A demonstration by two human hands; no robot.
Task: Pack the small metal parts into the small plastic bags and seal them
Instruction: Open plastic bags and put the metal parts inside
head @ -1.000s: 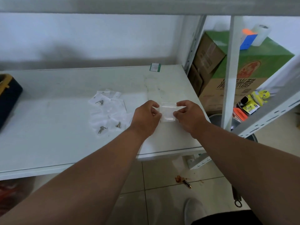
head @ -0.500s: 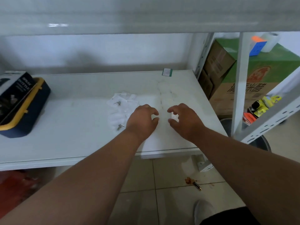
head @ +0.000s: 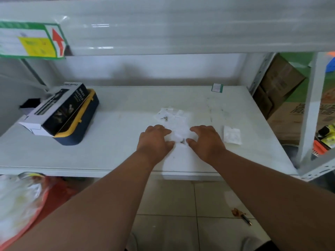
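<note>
A loose pile of small clear plastic bags (head: 178, 124) lies on the white shelf (head: 126, 124). A small metal part (head: 182, 141) rests at the pile's near edge, and two more metal parts (head: 164, 118) lie at its far left. My left hand (head: 155, 140) and my right hand (head: 206, 140) hover palm down on either side of the near part, fingers spread and curled, holding nothing. One bag (head: 232, 134) lies apart on the shelf, right of my right hand.
A black spray bottle box (head: 59, 107) sits on a blue and yellow case (head: 79, 124) at the left. A small green-edged card (head: 217, 87) lies at the back. A white upright post (head: 310, 109) and cardboard boxes (head: 282, 84) stand to the right.
Both hands held a bag one second ago. That bag now lies on the shelf at the right, and both hands have moved left over the pile. The view has tilted up.
</note>
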